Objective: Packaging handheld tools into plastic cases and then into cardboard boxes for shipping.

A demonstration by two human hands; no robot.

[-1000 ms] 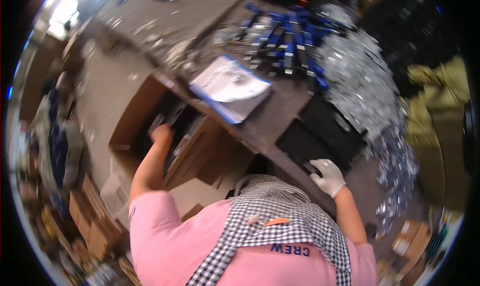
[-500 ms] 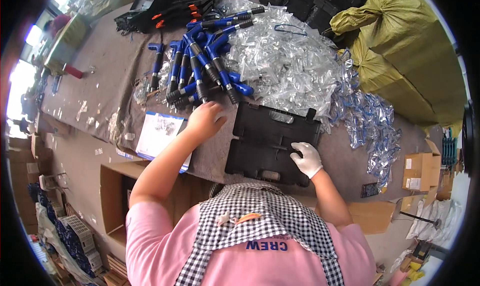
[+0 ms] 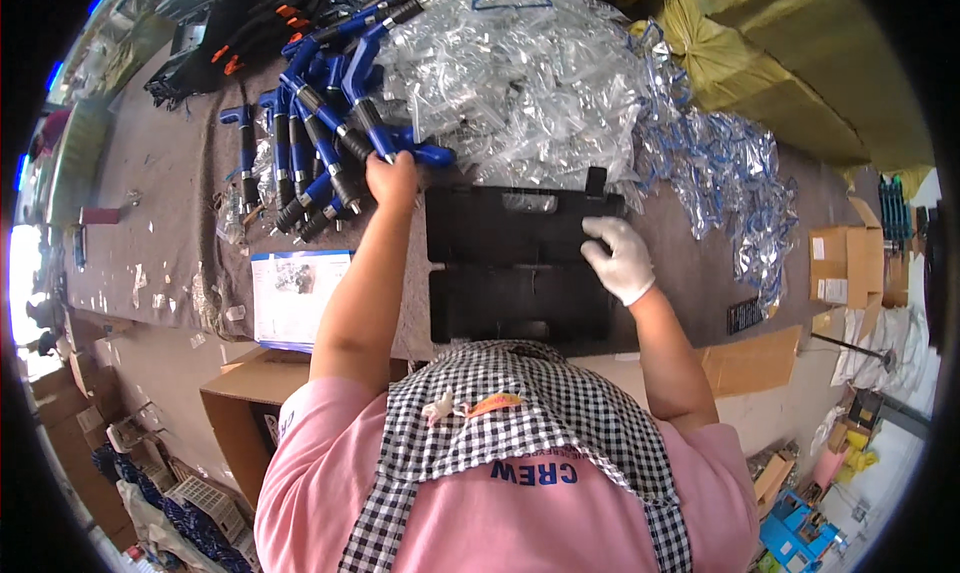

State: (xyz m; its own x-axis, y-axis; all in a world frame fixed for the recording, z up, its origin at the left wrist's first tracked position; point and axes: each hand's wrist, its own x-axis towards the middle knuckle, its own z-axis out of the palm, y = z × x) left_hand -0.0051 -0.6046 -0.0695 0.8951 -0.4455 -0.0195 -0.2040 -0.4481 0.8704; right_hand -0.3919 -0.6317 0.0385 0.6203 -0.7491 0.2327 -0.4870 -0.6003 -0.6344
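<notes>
My bare left hand (image 3: 392,181) reaches into a heap of blue tools with black ribbed barrels. Its fingers close around the metal tip end of one blue pistol-shaped tool (image 3: 368,103), which still lies on the heap. In front of me a black plastic case (image 3: 520,263) lies unfolded on the table. My right hand (image 3: 618,261), in a white glove, is at the case's right edge, fingers curved and apart, with nothing in it. A printed sheet (image 3: 298,301) lies left of the case.
A large pile of clear plastic bags (image 3: 520,83) covers the table behind the case. Blue-edged clear packets (image 3: 740,183) spread to the right. Yellow-green sacks (image 3: 770,63) stand at the back right. Black cases with orange latches (image 3: 250,43) lie back left. A cardboard box (image 3: 845,263) stands at right.
My left hand has moved forward from beside the case to the tool heap and closed on a tool's tip end. My right hand has shifted slightly up along the case's edge. The view has turned.
</notes>
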